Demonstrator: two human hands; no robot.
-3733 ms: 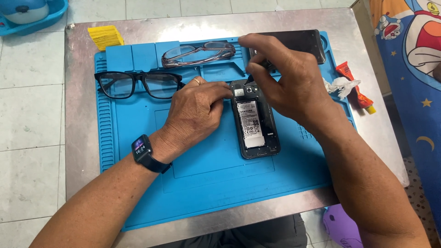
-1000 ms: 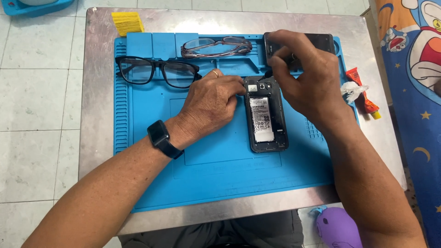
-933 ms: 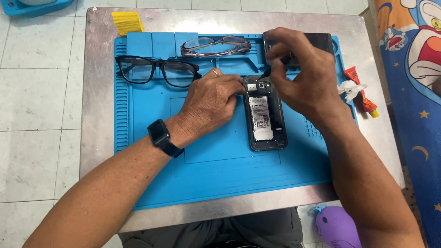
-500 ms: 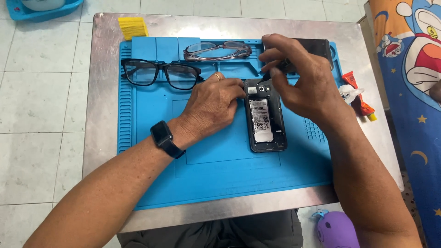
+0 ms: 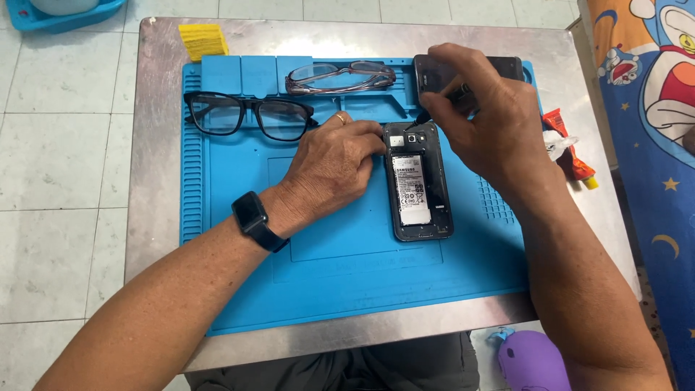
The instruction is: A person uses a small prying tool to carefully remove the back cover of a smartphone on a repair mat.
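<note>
A black phone (image 5: 418, 188) with its back cover off lies on a blue work mat (image 5: 347, 282), its battery showing. My left hand (image 5: 337, 166) rests on the mat and grips the phone's upper left edge with its fingertips; a dark smartwatch (image 5: 253, 217) is on that wrist. My right hand (image 5: 492, 119) hovers over the phone's top end, pinching a thin dark screwdriver (image 5: 457, 94) whose tip meets the phone's upper edge near the camera. The phone's black back cover (image 5: 431, 71) lies at the mat's far edge, partly under my right hand.
Black-framed glasses (image 5: 246, 116) and thin grey glasses (image 5: 340, 76) lie on the mat's far side. A yellow pad (image 5: 203, 40) sits on the metal table (image 5: 152, 145). An orange tube (image 5: 568, 145) lies at the right edge. A purple object (image 5: 532, 358) is below the table.
Both hands stay at the phone's top end. My head view has drifted slightly, so the table sits a little differently in frame. Nothing was picked up or let go.
</note>
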